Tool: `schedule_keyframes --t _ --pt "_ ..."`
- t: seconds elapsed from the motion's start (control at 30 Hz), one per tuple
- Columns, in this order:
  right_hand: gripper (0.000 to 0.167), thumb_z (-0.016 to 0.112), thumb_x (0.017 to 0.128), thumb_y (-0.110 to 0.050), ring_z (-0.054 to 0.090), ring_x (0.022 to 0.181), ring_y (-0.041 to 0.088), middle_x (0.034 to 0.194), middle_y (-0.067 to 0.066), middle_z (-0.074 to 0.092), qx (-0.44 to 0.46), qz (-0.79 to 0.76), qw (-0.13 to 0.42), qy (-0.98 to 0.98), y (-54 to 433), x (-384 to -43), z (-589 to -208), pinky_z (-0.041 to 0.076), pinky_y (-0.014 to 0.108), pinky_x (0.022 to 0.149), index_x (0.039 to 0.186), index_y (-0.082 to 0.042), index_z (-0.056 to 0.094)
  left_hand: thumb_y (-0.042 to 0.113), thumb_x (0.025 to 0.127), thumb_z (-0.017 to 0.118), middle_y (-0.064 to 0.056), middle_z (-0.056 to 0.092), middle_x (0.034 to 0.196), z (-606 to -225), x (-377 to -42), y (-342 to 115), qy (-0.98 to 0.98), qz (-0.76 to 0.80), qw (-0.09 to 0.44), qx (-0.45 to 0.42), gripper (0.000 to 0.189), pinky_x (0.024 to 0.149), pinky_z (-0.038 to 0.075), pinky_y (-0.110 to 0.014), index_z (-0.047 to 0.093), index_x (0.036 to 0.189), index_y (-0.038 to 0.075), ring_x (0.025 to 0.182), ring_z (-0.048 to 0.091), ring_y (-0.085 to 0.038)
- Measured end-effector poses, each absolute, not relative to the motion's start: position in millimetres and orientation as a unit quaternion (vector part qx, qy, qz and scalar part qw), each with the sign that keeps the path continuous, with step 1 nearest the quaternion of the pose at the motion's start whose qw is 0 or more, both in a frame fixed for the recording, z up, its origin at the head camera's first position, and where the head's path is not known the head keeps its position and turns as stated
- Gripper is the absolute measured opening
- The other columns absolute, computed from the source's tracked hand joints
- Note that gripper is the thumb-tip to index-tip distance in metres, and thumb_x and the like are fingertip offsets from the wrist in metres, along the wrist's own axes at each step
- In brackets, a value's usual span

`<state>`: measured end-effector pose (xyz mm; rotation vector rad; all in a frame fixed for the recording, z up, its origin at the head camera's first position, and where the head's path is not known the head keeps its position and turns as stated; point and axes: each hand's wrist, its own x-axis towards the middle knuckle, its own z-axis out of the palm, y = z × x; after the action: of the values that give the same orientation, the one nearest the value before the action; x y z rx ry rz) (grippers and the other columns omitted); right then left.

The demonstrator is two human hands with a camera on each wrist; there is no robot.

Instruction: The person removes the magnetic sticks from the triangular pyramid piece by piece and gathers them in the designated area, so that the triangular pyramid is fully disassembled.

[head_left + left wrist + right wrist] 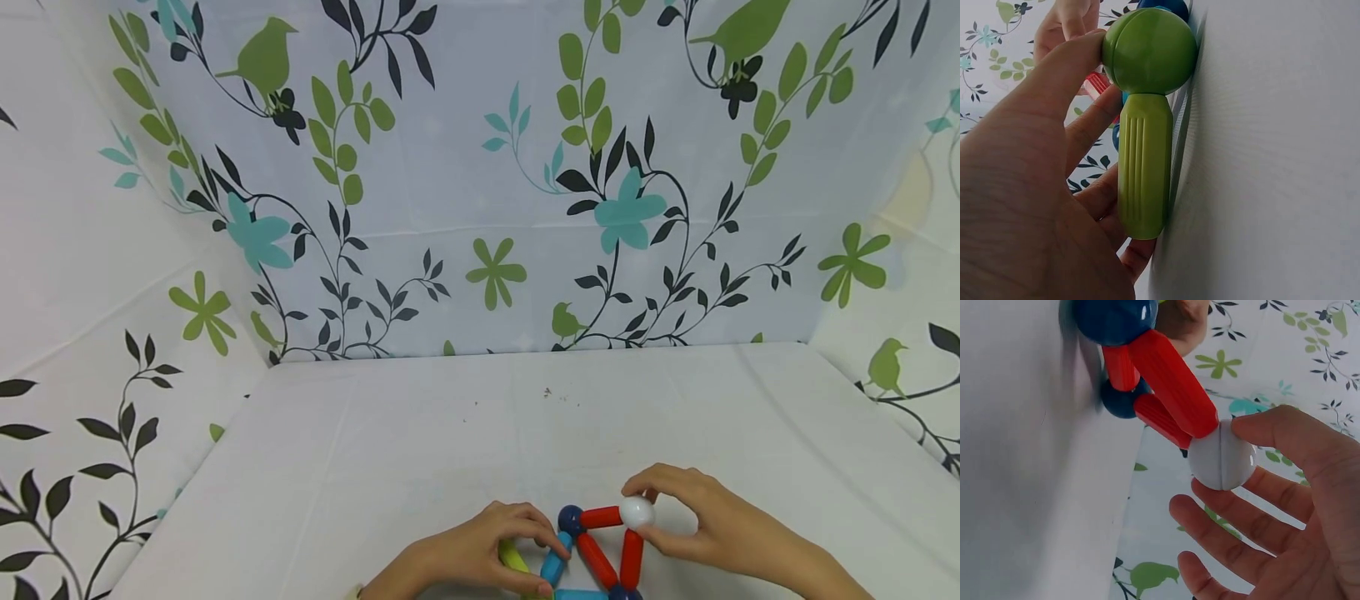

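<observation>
A flat construction of magnetic building sticks and balls lies at the bottom of the head view. My right hand (708, 521) pinches its white ball (637, 512) between thumb and fingers, with two red sticks (1175, 384) joined to that ball. Dark blue balls (571, 519) sit at the other ends of the red sticks. My left hand (487, 546) grips the green ball (1150, 51), thumb against one side. Its index finger reaches over the light blue stick (554, 567). A lime green stick (1143, 165) extends from the green ball beneath that palm. The construction's near edge is cut off in the head view.
A white tabletop (480, 433) stretches out beyond the hands, with a few small dark specks on it. Cloth (450, 167) printed with leaves, birds and flowers rises behind the table and along both sides.
</observation>
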<state>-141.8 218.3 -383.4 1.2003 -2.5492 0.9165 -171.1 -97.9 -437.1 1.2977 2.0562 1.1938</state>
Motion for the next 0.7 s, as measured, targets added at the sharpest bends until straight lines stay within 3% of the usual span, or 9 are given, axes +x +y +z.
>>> schedule_keyframes --t 0.33,0.7 --pt "0.035 0.073 0.088 -0.03 0.053 0.087 0.001 0.103 -0.008 0.061 0.346 0.313 -0.068 -0.882 231 -154 -386 0.053 0.023 0.071 0.115 -0.011 0.061 0.024 0.092 0.068 0.013 0.056 0.125 -435 -171 -98 0.752 0.424 0.232 0.448 0.03 0.098 0.032 -0.028 0.067 0.121 0.019 0.121 0.043 -0.001" --pt "0.026 0.073 0.086 -0.024 0.053 0.084 0.001 0.099 -0.011 0.06 0.339 0.324 -0.128 -0.874 235 -163 -399 0.051 0.023 0.069 0.108 -0.016 0.062 0.023 0.093 0.067 0.011 0.056 0.127 -435 -171 -99 0.748 0.41 0.203 0.48 0.03 0.097 0.033 -0.027 0.066 0.122 0.019 0.121 0.045 0.0"
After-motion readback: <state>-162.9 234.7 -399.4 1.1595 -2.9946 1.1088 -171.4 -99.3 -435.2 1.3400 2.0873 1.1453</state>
